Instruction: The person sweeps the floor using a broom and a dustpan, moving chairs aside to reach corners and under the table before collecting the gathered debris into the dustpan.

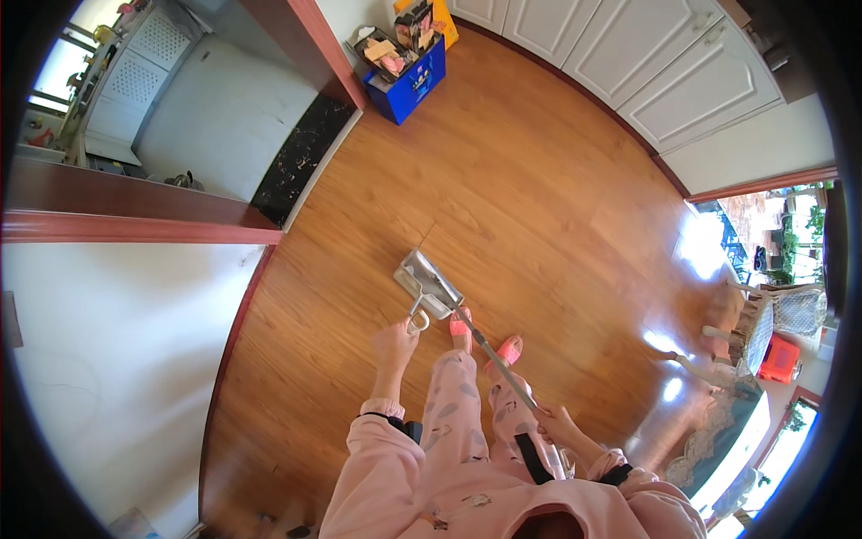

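Observation:
My left hand [394,345] is closed at the cream hooked end of the handle of a silver-grey dustpan [415,270]. The pan hangs or rests ahead of my feet; its exact height above the floor is hard to judge. In my right hand [555,422], fingers wrapped around it, is the long grey stick of a broom [499,361]. That stick slants forward and left, and its dark lower end lies over the pan, where the bristles are mostly hidden.
Wood flooring [539,207] spreads around my pink slippers [508,349]. A blue box [410,87] full of scraps stands by the doorway, with a dark stone threshold [305,157]. White cabinets [620,63] line the far side; a cloth-covered chair [754,328] is at right.

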Demonstrator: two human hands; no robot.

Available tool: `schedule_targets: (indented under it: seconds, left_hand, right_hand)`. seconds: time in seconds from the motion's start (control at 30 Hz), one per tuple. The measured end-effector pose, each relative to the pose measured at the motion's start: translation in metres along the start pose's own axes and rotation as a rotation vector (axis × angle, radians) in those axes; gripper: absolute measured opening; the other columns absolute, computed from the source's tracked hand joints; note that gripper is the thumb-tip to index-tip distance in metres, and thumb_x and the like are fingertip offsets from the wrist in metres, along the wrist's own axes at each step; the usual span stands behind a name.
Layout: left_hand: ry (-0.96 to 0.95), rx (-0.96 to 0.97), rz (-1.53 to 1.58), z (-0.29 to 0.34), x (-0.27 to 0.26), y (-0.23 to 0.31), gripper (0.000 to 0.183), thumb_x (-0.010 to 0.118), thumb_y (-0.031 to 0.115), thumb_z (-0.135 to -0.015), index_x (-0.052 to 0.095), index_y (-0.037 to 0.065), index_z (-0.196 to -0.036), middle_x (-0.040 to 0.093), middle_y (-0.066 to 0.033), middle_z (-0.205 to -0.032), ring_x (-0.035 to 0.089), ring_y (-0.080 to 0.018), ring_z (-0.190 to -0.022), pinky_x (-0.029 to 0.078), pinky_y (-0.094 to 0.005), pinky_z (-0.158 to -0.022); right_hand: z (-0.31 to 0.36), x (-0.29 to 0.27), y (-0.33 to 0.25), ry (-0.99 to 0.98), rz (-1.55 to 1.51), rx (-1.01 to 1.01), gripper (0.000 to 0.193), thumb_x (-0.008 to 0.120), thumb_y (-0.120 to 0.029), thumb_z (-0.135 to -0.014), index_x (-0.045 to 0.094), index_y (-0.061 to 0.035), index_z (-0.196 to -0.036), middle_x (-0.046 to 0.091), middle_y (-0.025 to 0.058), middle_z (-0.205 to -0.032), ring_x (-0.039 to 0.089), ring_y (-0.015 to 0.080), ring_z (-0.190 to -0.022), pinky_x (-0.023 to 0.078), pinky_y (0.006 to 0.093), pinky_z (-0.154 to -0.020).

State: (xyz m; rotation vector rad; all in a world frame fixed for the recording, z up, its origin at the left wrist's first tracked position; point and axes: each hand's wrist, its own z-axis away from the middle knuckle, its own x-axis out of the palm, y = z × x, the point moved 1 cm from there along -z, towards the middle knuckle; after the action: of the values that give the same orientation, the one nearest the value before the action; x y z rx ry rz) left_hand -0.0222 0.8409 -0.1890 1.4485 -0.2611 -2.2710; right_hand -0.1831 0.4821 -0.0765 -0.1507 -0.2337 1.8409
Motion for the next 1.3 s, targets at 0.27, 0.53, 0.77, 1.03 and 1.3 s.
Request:
schedule_targets:
  seconds: [0.27, 0.53, 0.77, 1.03, 1.3]
  left_hand:
    - [-0.044, 0.08, 0.086, 0.016, -0.009, -0.004, 0.028, 0.07, 0.03, -0.078, 0.065, 0.008, -0.094, 0.067, -0.0177, -0.086, 0.065, -0.0369, -0.081, 0.05, -0.0472, -0.069]
    - [-0.006, 0.121, 0.368, 0.012, -0.02, 0.007, 0.037, 0.074, 0.04, -0.072, 0.068, 0.005, -0.085, 0.066, -0.019, -0.078, 0.064, -0.0383, -0.075, 0.049, -0.0458, -0.063]
    - [0.008, 0.24, 0.285, -0.021, -0.031, 0.098, 0.033, 0.079, 0.031, -0.065, 0.066, 0.003, -0.079, 0.068, -0.0149, -0.073, 0.064, -0.0304, -0.065, 0.049, -0.0424, -0.061]
    - [-0.144, 0.314, 0.226, -0.053, -0.012, 0.212, 0.032, 0.081, 0.023, -0.06, 0.064, 0.001, -0.075, 0.066, -0.0122, -0.07, 0.064, -0.0249, -0.067, 0.049, -0.0427, -0.064]
    - [-0.406, 0.191, 0.549, -0.068, 0.015, 0.378, 0.021, 0.072, 0.002, -0.073, 0.054, 0.007, -0.084, 0.056, -0.0027, -0.063, 0.052, -0.0134, -0.046, 0.039, -0.0286, -0.04]
  right_hand:
    - [0.041, -0.042, 0.029, 0.293, 0.015, -0.044, 0.028, 0.051, -0.03, -0.098, 0.062, -0.0235, -0.122, 0.042, -0.005, -0.056, 0.037, 0.0062, -0.04, 0.028, 0.0248, -0.035]
    - [0.087, -0.081, 0.067, 0.473, -0.033, 0.056, 0.026, 0.052, -0.029, -0.094, 0.06, -0.0084, -0.08, 0.05, 0.0038, -0.051, 0.045, 0.016, -0.038, 0.034, 0.0307, -0.035]
    - [0.119, -0.125, 0.16, 0.582, -0.497, -0.047, 0.034, 0.056, -0.026, -0.088, 0.057, -0.0061, -0.061, 0.054, 0.0052, -0.05, 0.049, 0.0161, -0.042, 0.037, 0.0296, -0.04]
    - [0.11, -0.167, 0.28, 0.619, -0.813, -0.387, 0.026, 0.056, -0.019, -0.089, 0.064, -0.0021, -0.071, 0.057, 0.0054, -0.055, 0.051, 0.0164, -0.05, 0.039, 0.0315, -0.049]
    - [0.104, -0.199, 0.331, 0.913, -0.827, -0.67, 0.031, 0.053, -0.012, -0.087, 0.059, -0.0015, -0.059, 0.05, 0.008, -0.05, 0.044, 0.0156, -0.041, 0.032, 0.0301, -0.042]
